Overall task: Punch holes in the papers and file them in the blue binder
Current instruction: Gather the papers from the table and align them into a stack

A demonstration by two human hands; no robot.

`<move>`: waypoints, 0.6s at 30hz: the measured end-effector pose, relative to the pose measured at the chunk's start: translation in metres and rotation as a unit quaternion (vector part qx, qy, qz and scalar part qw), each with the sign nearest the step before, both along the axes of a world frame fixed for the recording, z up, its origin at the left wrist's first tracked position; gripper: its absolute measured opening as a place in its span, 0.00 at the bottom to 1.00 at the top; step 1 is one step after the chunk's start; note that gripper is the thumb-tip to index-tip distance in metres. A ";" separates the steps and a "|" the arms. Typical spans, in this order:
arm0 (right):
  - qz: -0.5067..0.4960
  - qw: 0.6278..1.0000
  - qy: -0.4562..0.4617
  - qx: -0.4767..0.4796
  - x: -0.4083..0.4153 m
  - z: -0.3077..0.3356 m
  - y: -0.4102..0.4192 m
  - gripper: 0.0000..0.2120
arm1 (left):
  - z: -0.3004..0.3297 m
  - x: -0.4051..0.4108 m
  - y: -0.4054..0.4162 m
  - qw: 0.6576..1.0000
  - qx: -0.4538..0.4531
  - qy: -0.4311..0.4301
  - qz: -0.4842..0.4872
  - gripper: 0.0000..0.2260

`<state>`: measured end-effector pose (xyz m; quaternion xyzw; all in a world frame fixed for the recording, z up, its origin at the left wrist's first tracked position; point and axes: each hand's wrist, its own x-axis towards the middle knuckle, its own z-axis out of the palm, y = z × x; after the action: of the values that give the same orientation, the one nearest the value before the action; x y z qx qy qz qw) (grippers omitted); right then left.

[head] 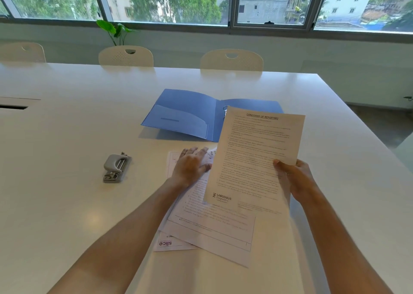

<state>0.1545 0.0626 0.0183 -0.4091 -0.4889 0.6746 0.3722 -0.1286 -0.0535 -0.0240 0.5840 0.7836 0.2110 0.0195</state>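
Progress: early, by the look of it; no sheet sits on the rings.
Binder: blue binder (pixel 190 114) lies open on the bench (pixel 67 204), beyond the papers.
Punch: hole punch (pixel 116 168) stands apart to the left, untouched.
Right hand (pixel 297 177): pinched on one printed sheet (pixel 254 157), raised.
Left hand (pixel 192 166): fingers spread flat on the loose stack (pixel 212 226).
Left to do: punching and filing, I judge.

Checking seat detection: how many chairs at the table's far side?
3: left chair at the frame edge, middle chair before the plant, right chair under the window. Only backrests show; more may sit off-frame.
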 end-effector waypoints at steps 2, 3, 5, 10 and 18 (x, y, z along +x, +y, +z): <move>0.001 1.000 0.002 -0.006 0.001 -0.002 -0.002 0.08 | 0.003 0.005 -0.002 0.997 0.062 -0.035 0.008 0.30; 0.001 1.000 0.003 -0.012 0.001 -0.003 -0.003 0.08 | 0.006 0.008 -0.002 0.994 0.086 -0.066 0.015 0.29; 0.000 1.000 0.007 -0.023 0.001 -0.005 -0.005 0.10 | 0.014 0.012 -0.002 0.981 0.122 -0.148 0.024 0.27; 0.035 0.997 0.042 -0.050 -0.001 -0.001 -0.015 0.09 | 0.031 0.011 -0.001 0.922 0.183 -0.336 0.067 0.28; 0.076 0.995 0.059 -0.041 -0.006 0.000 -0.018 0.16 | 0.053 0.007 -0.008 0.781 0.206 -0.589 0.030 0.20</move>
<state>0.1483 0.0447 0.0180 -0.3452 -0.4675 0.7434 0.3312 -0.1218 -0.0615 0.0287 0.3120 0.5744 0.6707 0.3504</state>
